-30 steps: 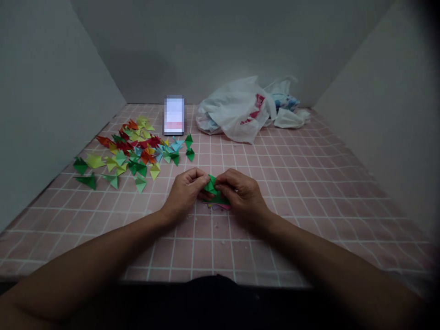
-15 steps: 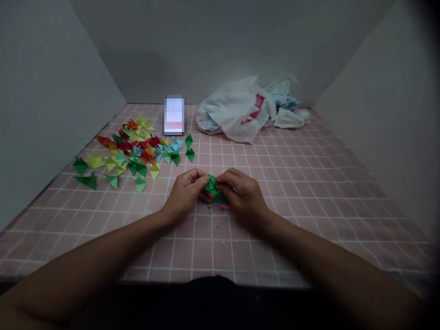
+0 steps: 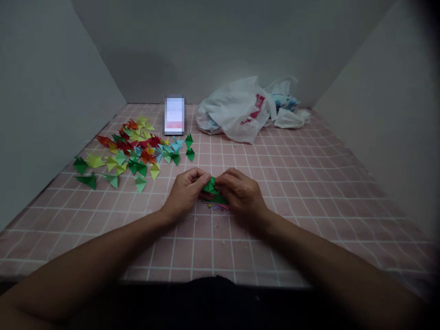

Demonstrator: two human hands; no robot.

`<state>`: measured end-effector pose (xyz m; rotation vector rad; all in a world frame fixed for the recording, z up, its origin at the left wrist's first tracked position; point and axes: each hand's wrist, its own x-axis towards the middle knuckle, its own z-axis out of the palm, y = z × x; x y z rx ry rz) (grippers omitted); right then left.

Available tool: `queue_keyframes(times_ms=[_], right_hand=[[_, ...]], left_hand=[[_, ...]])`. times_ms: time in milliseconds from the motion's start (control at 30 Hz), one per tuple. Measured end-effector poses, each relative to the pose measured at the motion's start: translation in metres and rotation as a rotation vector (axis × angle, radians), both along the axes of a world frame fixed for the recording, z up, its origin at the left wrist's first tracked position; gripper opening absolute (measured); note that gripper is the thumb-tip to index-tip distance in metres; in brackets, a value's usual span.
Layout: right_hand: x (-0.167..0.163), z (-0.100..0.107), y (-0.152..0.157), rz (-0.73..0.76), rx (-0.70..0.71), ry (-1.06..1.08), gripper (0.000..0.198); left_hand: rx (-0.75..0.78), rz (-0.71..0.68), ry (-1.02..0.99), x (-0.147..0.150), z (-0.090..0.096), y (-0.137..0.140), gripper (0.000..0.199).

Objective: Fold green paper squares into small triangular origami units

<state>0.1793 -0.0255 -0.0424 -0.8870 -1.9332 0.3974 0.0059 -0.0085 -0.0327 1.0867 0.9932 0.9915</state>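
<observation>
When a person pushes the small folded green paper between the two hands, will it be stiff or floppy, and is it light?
The green paper is probably very light, being small, thin paper at the fingers of the left hand and right hand. Its folds likely make it somewhat stiff, yet a hard push might crease it.

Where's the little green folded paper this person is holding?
In the head view, the folded green paper is near the middle, held between the left hand and right hand, over a green sheet.
</observation>
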Motion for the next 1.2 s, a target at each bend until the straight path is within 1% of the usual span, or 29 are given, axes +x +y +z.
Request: queue_keyframes(times_ms=[67,100,200,267,300,400,533,733,867,1033,1133,1200], right_hand=[[-0.001,0.002,-0.001,0.000,-0.073,0.062,0.014],[-0.002,0.003,-0.001,-0.005,-0.150,0.116,0.013],[-0.003,0.006,-0.003,0.001,-0.491,0.342,0.002],[-0.005,0.007,-0.003,0.050,-0.701,0.449,0.011],[-0.005,0.007,-0.003,0.078,-0.775,0.476,0.017],[-0.005,0.006,-0.003,0.124,-0.893,0.497,0.027],[-0.005,0.007,-0.003,0.134,-0.925,0.498,0.025],[-0.006,0.015,-0.005,0.154,-0.883,0.461,0.018],[-0.006,0.014,-0.005,0.143,-0.898,0.481,0.019],[-0.005,0.007,-0.002,0.088,-0.898,0.562,0.023],[-0.005,0.005,0.000,0.061,-0.889,0.623,0.023],[-0.005,0.005,-0.001,0.056,-0.888,0.649,0.023]], left_hand=[[0.051,0.014,0.035,-0.001,0.000,0.001,0.030],[0.085,0.024,0.058,-0.001,0.000,0.002,0.029],[0.208,0.066,0.136,-0.003,0.000,0.003,0.025],[0.272,0.075,0.181,-0.004,0.001,0.003,0.023],[0.297,0.072,0.201,-0.004,0.001,0.002,0.023],[0.365,0.056,0.257,-0.004,0.001,0.000,0.021],[0.424,0.031,0.314,-0.002,0.001,-0.002,0.020],[0.446,0.021,0.313,-0.003,-0.001,-0.002,0.019],[0.360,0.011,0.222,-0.003,-0.002,0.000,0.020],[0.195,-0.104,0.072,-0.003,-0.001,0.004,0.028],[0.159,-0.171,0.056,-0.003,-0.001,0.004,0.027],[0.140,-0.179,0.056,-0.002,-0.002,0.004,0.026]])
